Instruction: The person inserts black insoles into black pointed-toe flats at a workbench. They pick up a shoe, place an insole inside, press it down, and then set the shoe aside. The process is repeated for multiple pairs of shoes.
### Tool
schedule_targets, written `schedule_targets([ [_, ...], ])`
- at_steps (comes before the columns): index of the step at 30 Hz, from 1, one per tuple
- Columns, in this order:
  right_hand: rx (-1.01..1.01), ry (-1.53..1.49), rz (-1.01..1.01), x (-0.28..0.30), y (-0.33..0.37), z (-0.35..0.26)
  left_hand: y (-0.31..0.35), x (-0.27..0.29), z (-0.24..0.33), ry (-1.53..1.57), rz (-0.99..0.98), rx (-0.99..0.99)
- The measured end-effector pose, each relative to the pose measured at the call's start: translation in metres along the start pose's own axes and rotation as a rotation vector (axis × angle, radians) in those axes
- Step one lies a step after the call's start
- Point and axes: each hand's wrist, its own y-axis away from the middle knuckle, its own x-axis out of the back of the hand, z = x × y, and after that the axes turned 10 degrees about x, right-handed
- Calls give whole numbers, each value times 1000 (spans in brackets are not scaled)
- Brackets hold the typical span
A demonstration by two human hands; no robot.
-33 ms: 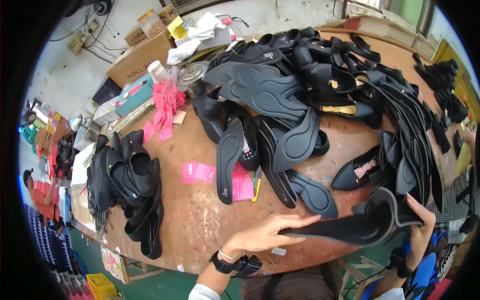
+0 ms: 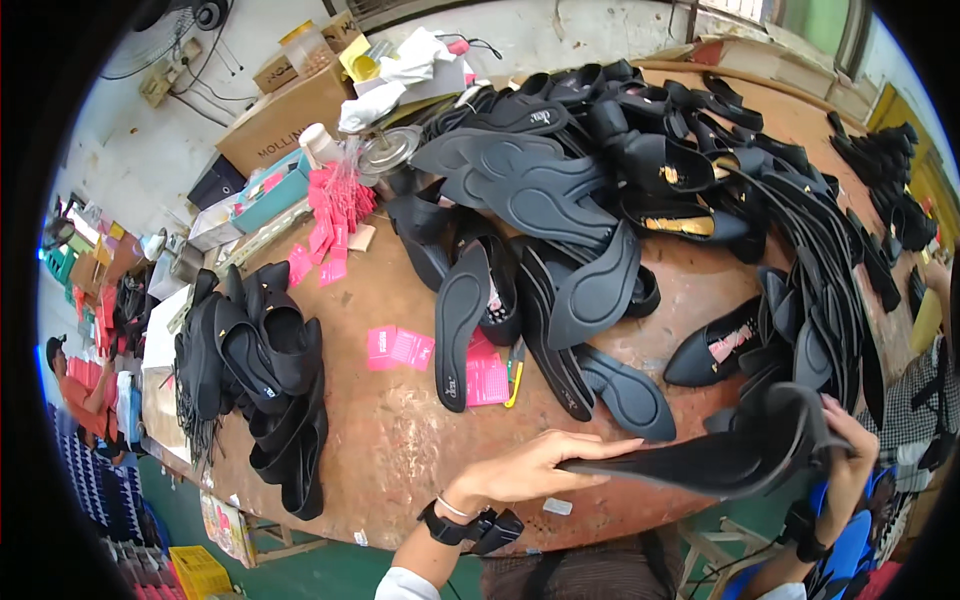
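Just above the near edge of the table, a black insole (image 2: 690, 463) is stretched between my hands, its right end curled sharply upward. My left hand (image 2: 530, 466) pinches the pointed left end between thumb and fingers. Around the curled end, my right hand (image 2: 853, 445) is closed, its fingers partly hidden behind the material. Whether one insole or several layers are held, I cannot tell. Beyond them lie a grey-black insole (image 2: 628, 393), a pointed black shoe (image 2: 712, 342) and a long fanned row of black insoles (image 2: 815, 280).
Piled black shoes (image 2: 660, 160) cover the back of the brown table (image 2: 380, 430). More black shoes (image 2: 250, 350) are stacked at left. Pink cards (image 2: 400, 347) and a yellow cutter (image 2: 515, 375) lie mid-table. Pink tags (image 2: 338, 205) sit near a cardboard box (image 2: 285, 115). A person (image 2: 82, 385) is at far left.
My right hand has shifted slightly right and down, and the insole's curled end has changed shape with it. My left hand stays in place.
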Motion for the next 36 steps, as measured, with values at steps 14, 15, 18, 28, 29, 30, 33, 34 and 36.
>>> schedule_targets([
  [14, -700, -805, 446, -83, 55, -31, -59, 71, -74, -997, 1398, 235],
  [15, -849, -928, 343, -90, 49, -41, -55, 76, -84, -1046, 1326, 362],
  [18, -793, -1521, -14, -116, 44, -24, -35, 81, -84, -1130, 1249, 417],
  [28, -534, -1559, 111, -130, 21, -29, 123, -18, -7, -597, 991, 78],
  [29, -451, -1442, 67, -131, 22, -26, 132, -37, -10, -464, 918, 105],
  [30, -370, -1323, 20, -133, 24, -25, 139, -57, -16, -330, 845, 131],
  [33, -37, -602, -215, -145, 29, -46, 148, -108, -49, -324, 831, 325],
  [34, 158, -414, -344, -152, 26, -55, 150, -120, -76, -396, 834, 344],
  [36, 530, -114, -566, -165, 23, -73, 151, -134, -108, -636, 764, 392],
])
